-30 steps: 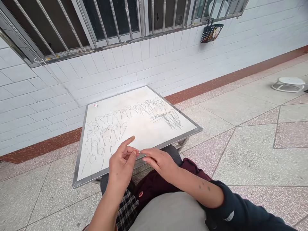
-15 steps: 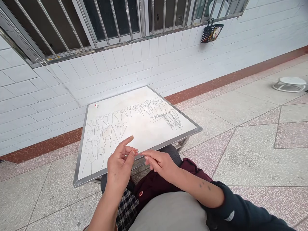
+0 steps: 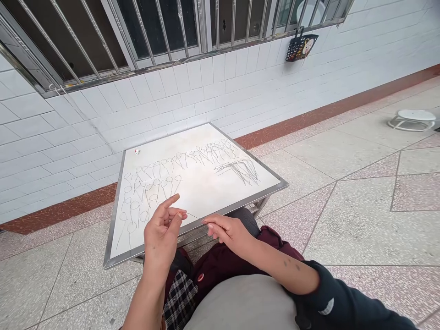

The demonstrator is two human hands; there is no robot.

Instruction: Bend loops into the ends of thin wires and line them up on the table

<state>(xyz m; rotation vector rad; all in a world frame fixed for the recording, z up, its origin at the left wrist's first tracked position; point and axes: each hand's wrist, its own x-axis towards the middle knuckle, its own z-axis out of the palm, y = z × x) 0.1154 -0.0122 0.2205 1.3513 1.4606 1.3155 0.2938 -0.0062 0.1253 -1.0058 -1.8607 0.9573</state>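
Observation:
A thin dark wire (image 3: 195, 216) stretches between my two hands above the table's near edge. My left hand (image 3: 164, 229) pinches its left end between thumb and fingertip, with another finger raised. At the other end, my right hand (image 3: 225, 230) is closed on the wire with thumb and forefinger. On the white table (image 3: 195, 192) lie several wire pieces with looped tops (image 3: 165, 166), in rows on the left and across the middle. A pile of straighter wires (image 3: 240, 169) rests at the right side. A small red-and-white item (image 3: 137, 151) sits in the far left corner.
The table's metal rim (image 3: 151, 247) runs close to my lap. Behind it stands a white tiled wall (image 3: 144, 101) with a barred window. A patterned bag (image 3: 301, 47) hangs from the bars, and a white stool (image 3: 411, 120) stands on the floor at the right.
My left hand has moved left, away from my right hand, and more of the wire shows between them. My right hand is nearly in the same place.

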